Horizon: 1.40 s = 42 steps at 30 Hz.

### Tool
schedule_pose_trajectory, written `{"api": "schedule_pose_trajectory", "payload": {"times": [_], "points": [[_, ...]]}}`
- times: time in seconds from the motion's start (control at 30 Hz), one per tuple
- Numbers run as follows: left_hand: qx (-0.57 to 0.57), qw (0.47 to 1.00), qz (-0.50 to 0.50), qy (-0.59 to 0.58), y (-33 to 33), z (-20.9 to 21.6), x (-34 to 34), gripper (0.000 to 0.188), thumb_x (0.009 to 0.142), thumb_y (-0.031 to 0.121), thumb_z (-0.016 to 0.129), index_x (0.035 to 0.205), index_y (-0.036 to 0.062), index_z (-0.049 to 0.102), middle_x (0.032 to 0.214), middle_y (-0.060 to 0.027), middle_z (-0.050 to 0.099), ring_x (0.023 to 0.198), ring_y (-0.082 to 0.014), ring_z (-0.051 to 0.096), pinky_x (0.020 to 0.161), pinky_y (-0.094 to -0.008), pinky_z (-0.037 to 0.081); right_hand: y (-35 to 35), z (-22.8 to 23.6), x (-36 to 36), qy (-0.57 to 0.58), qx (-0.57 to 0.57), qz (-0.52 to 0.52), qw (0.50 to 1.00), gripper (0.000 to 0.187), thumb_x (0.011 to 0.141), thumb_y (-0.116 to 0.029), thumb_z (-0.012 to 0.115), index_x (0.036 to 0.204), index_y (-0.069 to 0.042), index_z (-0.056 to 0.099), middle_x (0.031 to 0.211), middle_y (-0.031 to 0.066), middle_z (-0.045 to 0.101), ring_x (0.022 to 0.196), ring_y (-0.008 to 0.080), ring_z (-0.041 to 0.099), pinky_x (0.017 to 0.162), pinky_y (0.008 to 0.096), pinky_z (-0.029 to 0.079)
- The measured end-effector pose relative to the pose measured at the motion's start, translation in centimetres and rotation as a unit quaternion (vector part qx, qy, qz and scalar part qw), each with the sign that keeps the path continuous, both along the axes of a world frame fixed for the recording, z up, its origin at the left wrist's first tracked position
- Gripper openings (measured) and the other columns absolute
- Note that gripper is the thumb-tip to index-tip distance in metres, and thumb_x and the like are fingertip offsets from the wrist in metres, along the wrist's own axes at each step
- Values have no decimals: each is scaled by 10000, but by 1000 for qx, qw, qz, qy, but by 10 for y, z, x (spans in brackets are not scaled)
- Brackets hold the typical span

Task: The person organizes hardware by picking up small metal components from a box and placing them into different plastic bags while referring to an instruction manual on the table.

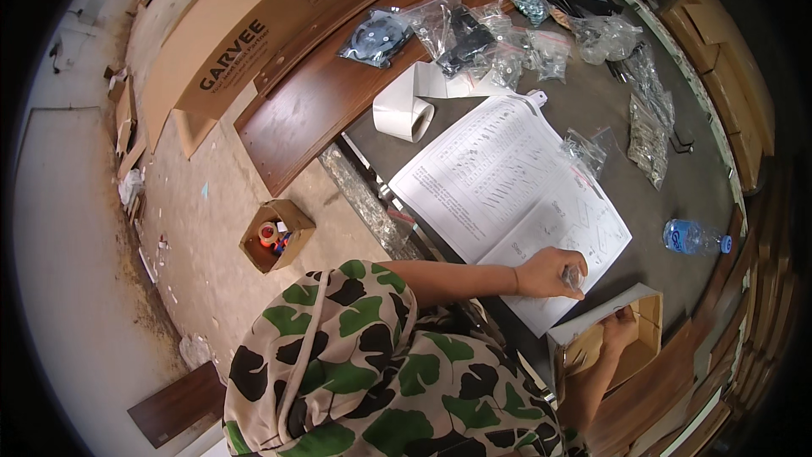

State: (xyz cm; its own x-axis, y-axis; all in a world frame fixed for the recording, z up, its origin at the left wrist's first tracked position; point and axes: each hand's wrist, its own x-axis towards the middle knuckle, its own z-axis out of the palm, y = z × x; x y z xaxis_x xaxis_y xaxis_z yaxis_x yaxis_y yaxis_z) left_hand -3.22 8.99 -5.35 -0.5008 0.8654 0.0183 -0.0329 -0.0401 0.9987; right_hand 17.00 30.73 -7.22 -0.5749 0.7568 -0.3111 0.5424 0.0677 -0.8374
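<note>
My left hand is closed over the lower part of an open instruction booklet, with a small clear plastic bag showing between the fingers. What the bag holds is too small to make out. My right hand reaches into an open cardboard box at the table's near right. Its fingers point toward the far inner wall and are partly hidden, so their grip does not show. The booklet lies flat, its pages printed with part drawings and assembly diagrams.
Plastic bags of hardware cover the table's far side. A label roll lies beyond the booklet, and a water bottle lies at right. Brown wooden boards and a large carton stand left. A small box holds tape rolls.
</note>
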Motion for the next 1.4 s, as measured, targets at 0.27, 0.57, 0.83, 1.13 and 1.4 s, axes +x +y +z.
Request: {"api": "schedule_pose_trajectory", "payload": {"times": [0.27,0.57,0.83,1.13,1.4], "points": [[-20,999,-3,-45,3,-3,2,386,709,269,812,946,54,597,796,-67,663,717,-159,642,659,-278,503,10,-13,21,-5,18,29,999,205,857,-38,612,1043,48,595,851,56,648,729,114,577,642,261,470],[15,1000,23,4,7,3,-7,390,674,294,813,909,72,596,767,-74,659,704,-236,651,642,-323,500,6,-6,10,12,16,23,1000,199,782,4,629,979,34,638,814,42,661,705,127,603,611,262,481],[11,998,55,-25,4,-6,-5,388,654,307,813,894,90,597,744,-82,651,700,-267,650,633,-353,495,14,-22,21,36,6,-14,999,166,811,29,630,976,47,640,896,54,669,781,114,602,720,248,483],[-3,998,13,66,3,6,-12,387,717,295,803,948,64,595,812,-85,668,723,-228,663,648,-311,518,-9,3,8,40,-13,-79,996,58,866,-55,610,894,-9,630,712,-4,600,574,53,485,519,201,381],[-21,999,8,34,4,8,2,364,684,278,810,906,79,600,784,-64,665,708,-242,656,643,-330,507,-11,8,4,22,-17,9,1000,91,868,-42,608,946,3,599,785,0,628,668,71,536,602,214,404]]}}
